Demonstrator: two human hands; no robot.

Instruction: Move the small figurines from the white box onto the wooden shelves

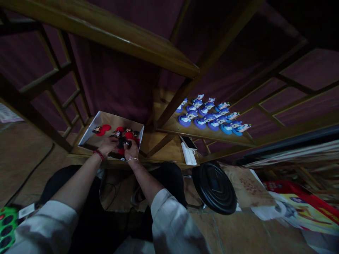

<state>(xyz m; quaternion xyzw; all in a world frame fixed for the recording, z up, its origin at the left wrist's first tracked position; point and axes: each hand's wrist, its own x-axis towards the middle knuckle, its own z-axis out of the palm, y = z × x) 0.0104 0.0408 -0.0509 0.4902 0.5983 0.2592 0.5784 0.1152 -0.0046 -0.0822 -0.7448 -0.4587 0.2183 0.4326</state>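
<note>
A shallow white-edged cardboard box (88, 135) sits on the low wooden shelf, holding several small dark-haired figurines (97, 129) and round red bases (106, 127). My left hand (108, 145), with a red bead bracelet, reaches into the box from the front. Its fingers are bent in at a dark figurine, partly hidden. Beside it, my right hand (132, 150), wearing a thin bracelet, is closed around a small black-haired figurine (128, 143) near the box's right end. The lower part of that figurine is covered by my fingers.
Rows of blue-and-white figurines (203, 119) on round bases stand on the raised shelf to the right. A phone (188, 142) and a white object (189, 155) lie below it. Wooden bars frame the shelves. A black round stool (214, 188) stands at the right.
</note>
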